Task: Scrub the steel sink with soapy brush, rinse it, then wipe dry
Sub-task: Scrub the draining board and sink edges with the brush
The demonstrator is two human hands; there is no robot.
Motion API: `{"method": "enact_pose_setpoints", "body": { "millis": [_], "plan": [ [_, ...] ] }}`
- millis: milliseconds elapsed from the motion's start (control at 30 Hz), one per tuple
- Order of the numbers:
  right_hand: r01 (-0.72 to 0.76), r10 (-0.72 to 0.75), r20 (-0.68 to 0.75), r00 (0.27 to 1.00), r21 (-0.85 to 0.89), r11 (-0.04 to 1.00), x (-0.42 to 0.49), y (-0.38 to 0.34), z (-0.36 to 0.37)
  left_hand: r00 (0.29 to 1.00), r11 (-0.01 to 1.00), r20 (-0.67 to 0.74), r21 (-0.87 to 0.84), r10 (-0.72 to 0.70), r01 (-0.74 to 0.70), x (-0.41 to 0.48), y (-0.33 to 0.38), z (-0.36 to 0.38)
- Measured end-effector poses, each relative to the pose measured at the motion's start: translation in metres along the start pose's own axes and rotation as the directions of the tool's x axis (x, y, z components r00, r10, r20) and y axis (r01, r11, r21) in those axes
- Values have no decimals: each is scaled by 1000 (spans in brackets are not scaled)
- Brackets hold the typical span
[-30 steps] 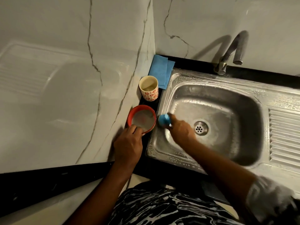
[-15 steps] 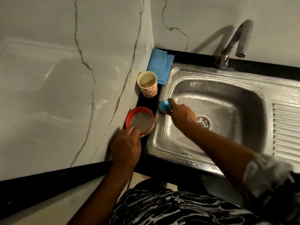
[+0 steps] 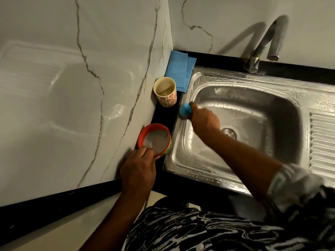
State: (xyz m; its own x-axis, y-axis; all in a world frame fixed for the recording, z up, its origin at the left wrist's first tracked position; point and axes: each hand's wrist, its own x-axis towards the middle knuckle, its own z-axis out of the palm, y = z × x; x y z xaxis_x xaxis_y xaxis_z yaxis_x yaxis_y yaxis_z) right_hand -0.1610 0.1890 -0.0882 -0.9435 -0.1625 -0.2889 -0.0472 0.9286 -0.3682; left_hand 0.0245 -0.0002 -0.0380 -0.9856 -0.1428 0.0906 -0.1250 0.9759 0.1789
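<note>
The steel sink fills the right half, its rim and basin streaked with soap foam. My right hand grips a blue brush and holds it against the basin's upper left wall, near the rim. My left hand holds the near edge of a red-rimmed bowl of soapy water on the black counter left of the sink. The drain is partly hidden behind my right wrist.
A patterned cup stands on the counter behind the bowl, and a folded blue cloth lies in the corner. The tap rises at the back. A ribbed drainboard is at right. A marble wall is close on the left.
My right hand has moved the brush from the basin's lower left wall up and back along the left side. My left hand has stayed on the bowl.
</note>
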Motion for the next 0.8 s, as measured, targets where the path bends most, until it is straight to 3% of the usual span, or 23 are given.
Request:
{"method": "enact_pose_setpoints", "body": {
  "millis": [167, 233, 367, 433, 600, 700, 800],
  "plan": [
    [200, -162, 302, 939, -99, 975, -87, 2, 26, 1000, 1000, -12, -29, -7, 7, 5, 0, 8],
    [181, -147, 254, 956, -118, 976, -74, 2, 21, 1000, 1000, 0, -23, -2, 2, 6, -1, 12],
    [28, -30, -36, 999, -58, 998, 5, 7, 0, 999, 1000, 53, -13, 6, -5, 11, -4, 26],
    [-25, 21, -79, 997, -56, 998, 39, 6, -11, 997, 1000, 76, 0, 21, -21, 16, -5, 32],
    [29, -29, -12, 999, -2, 1000, 14, 8, -5, 993, 999, 114, 40, 12, -17, 32, -2, 39],
    [136, -124, 130, 984, -86, 987, -32, 11, 10, 991, 999, 137, 52, 3, -10, 37, -1, 41],
    [139, -121, 117, 986, -159, 977, -27, 7, 10, 988, 999, 151, 39, -19, 13, 38, -1, 41]
  ]
}}
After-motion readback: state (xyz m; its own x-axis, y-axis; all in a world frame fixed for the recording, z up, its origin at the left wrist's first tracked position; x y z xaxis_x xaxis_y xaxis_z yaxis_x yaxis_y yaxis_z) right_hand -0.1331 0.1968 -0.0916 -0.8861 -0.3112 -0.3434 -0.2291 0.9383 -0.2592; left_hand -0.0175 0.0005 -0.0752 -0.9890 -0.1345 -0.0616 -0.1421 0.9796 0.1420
